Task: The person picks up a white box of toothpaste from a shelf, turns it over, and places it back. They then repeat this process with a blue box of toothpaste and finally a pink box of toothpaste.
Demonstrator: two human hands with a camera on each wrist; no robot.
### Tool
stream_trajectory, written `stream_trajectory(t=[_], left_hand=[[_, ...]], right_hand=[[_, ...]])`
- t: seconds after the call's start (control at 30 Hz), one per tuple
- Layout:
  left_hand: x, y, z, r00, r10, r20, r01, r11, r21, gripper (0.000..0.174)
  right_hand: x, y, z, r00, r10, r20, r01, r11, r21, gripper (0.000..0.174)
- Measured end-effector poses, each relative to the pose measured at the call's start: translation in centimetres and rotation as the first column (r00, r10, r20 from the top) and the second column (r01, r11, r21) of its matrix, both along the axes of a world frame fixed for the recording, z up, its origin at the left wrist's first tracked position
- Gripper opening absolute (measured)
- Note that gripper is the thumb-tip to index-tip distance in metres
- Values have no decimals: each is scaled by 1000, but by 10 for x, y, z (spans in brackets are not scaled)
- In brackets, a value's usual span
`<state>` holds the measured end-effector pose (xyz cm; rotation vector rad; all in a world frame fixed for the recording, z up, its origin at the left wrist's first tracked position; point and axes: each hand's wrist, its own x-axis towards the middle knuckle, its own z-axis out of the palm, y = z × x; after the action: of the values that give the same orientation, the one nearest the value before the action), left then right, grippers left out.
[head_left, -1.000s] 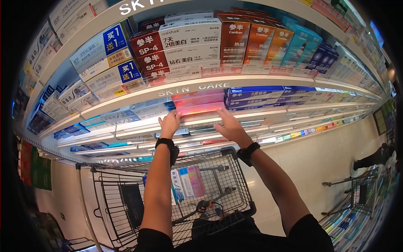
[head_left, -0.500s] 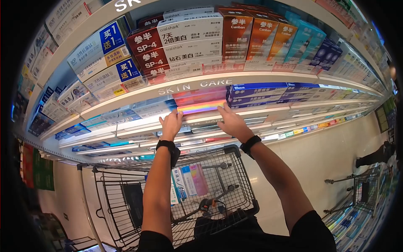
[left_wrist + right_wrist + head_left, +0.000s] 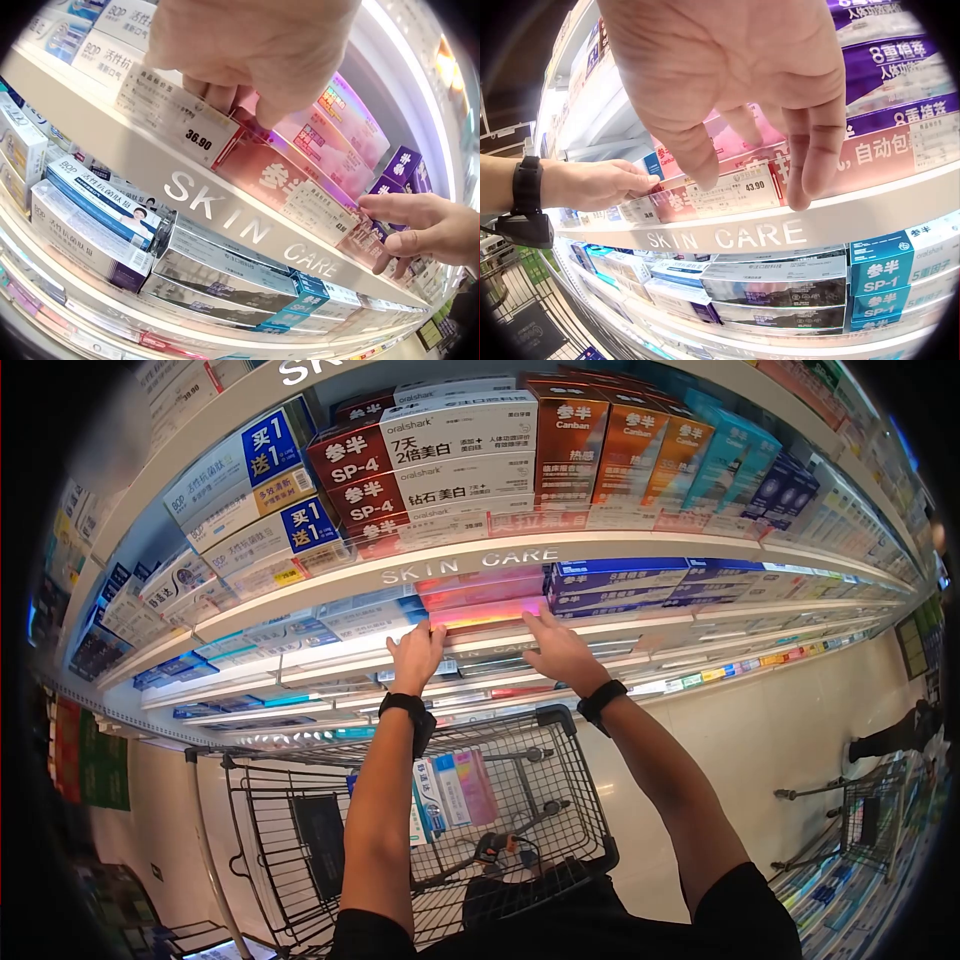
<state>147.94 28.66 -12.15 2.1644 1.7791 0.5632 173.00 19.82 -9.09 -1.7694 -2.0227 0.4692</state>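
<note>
Pink iridescent boxes (image 3: 482, 589) lie stacked on the shelf below the "SKIN CARE" edge in the head view. At the stack's left end is my left hand (image 3: 415, 660), its fingers reaching behind the price strip onto the pink boxes (image 3: 330, 142) in the left wrist view. My right hand (image 3: 565, 663) is at the other end, palm down, fingers bent loosely over the red-and-white strip with the 43.90 tag (image 3: 742, 193). Neither hand is closed around a box. Whether the right fingertips touch the boxes is hard to tell.
Purple boxes (image 3: 620, 582) adjoin the pink stack on the right; white-and-blue boxes (image 3: 365, 617) lie to its left. Above are oralshark boxes (image 3: 460, 435). A black wire cart (image 3: 590, 800) below holds several boxes. Another cart and a person's leg are at the far right.
Since a second ago, my right hand has moved slightly up toward the stack's right end. My left hand stays at the left end. The bright reflection on the pink box has shifted.
</note>
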Motion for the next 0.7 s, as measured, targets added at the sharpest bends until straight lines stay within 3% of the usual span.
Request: stream_trajectory(t=[0.53,0.67,0.7], left_hand=[[-5,3,-2,999,-40,26,40,999,-5,49],[-10,1,-2,998,-40,47,38,998,47,57],[-14,-4,4,998,-57,18,56,997,55,58]], right_hand=[[-1,1,7,1000,-3,26,5,995,-96,69],[2,-5,-10,999,7,-46,0,990,143,62],[-2,-14,-6,993,72,-96,-42,958,283,58]])
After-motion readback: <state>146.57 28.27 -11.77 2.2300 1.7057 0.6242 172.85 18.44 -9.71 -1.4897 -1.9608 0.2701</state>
